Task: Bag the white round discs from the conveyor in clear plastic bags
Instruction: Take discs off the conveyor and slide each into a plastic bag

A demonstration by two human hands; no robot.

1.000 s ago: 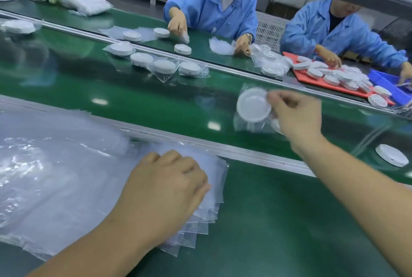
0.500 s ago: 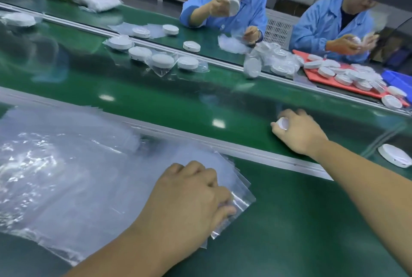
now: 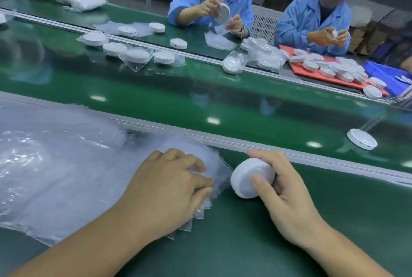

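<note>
the step in hand looks like opening a bag for a disc already picked. the right hand [image 3: 287, 189] is closed around 1 white round disc [image 3: 249, 177], held tilted just beside the stack of clear plastic bags [image 3: 66, 165]. the left hand [image 3: 169, 187] presses on the stack, its fingertips [image 3: 205, 182] pinching at the top bag's corner. next, i judge, the bag mouth must be parted so the disc slides in. another loose disc [image 3: 361, 141] lies on the green conveyor belt [image 3: 200, 98]. across it, 2 workers in blue coats handle discs beside a red tray [image 3: 296, 70].
</note>
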